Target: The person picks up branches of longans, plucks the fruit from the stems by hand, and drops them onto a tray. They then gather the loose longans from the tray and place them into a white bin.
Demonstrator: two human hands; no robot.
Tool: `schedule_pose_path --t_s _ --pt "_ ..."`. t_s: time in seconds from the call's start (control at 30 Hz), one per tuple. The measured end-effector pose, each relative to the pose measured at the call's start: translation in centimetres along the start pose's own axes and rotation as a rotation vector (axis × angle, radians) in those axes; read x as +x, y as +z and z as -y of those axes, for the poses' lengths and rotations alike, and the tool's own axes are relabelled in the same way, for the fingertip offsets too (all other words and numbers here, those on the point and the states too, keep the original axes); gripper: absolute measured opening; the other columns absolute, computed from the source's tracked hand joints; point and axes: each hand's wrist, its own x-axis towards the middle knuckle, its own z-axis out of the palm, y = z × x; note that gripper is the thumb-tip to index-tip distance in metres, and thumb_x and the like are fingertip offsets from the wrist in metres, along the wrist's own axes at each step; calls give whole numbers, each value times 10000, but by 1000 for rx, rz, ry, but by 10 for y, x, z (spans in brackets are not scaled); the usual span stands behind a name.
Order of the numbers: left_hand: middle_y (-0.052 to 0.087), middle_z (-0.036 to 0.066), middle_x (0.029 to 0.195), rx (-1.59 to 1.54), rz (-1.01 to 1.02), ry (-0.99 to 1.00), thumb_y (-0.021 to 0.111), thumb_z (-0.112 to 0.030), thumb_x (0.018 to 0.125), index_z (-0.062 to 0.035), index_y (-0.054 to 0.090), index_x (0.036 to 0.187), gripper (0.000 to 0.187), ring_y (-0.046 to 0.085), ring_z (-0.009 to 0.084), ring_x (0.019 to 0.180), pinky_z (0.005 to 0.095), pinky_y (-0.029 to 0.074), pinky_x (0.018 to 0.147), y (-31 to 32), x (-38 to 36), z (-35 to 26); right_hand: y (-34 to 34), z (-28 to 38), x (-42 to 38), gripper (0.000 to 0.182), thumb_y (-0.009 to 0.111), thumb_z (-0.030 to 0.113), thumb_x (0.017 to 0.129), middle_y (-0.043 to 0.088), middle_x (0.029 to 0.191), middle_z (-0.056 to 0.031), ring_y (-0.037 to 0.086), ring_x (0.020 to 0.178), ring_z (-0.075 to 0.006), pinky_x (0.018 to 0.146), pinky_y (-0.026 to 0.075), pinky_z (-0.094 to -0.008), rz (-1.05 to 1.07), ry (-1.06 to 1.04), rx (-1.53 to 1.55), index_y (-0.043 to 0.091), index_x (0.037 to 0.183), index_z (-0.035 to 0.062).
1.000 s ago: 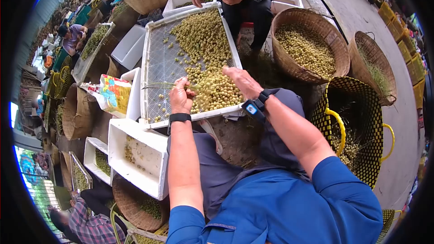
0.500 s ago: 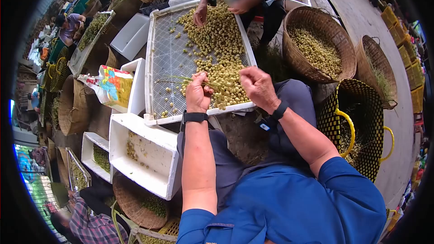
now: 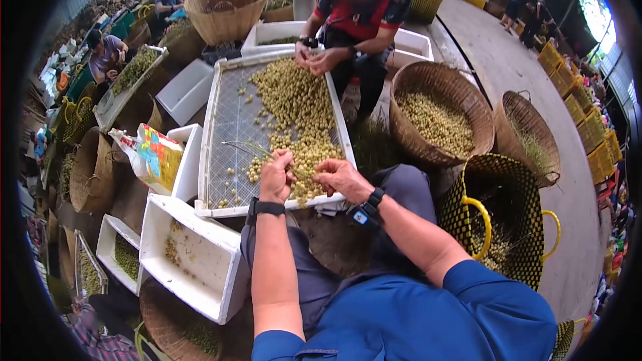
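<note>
My left hand (image 3: 277, 176) grips a bunch of thin green stems (image 3: 251, 151) bearing small yellow-green fruits, held over the near end of a white mesh tray (image 3: 225, 120). My right hand (image 3: 340, 176) pinches at the same bunch from the right, fingers closed on it. A heap of loose fruits (image 3: 295, 105) covers the tray's right half. Across the tray a seated person in a red shirt has both hands (image 3: 313, 59) at its far edge.
A white foam box (image 3: 194, 258) with a few fruits sits at my left knee. A wicker basket of fruits (image 3: 437, 122), a basket of stems (image 3: 531, 138) and a black-yellow woven basket (image 3: 502, 217) stand right. More baskets, boxes and workers crowd the left.
My head tilted up, so the tray sits lower in view. My two hands came closer together on the stem bunch. The person opposite drew both hands back to the tray's far edge.
</note>
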Motion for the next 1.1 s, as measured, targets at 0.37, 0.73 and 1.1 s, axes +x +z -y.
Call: schedule_pose_path --t_s 0.37,0.73,1.1 --pt "527 -40 765 131 -12 41 644 -182 953 -153 617 961 40 443 67 515 286 480 477 -5 -20 4 -15 4 -43 277 679 13 880 652 867 -93 671 738 -191 699 625 -345 106 182 229 597 1136 -54" --pt "496 -28 744 34 -58 148 633 -143 919 -151 583 968 71 444 78 496 315 488 472 22 -25 -26 -47 -15 -38 164 607 4 864 639 820 -90 667 707 -206 670 613 -329 95 163 639 571 1024 6" --pt "536 -55 754 -164 -22 -68 609 -134 968 -131 613 999 32 436 46 515 248 432 514 21 16 -29 -69 31 -14 210 645 144 960 650 962 -51 628 735 -110 630 554 -244 148 168 464 584 1125 28"
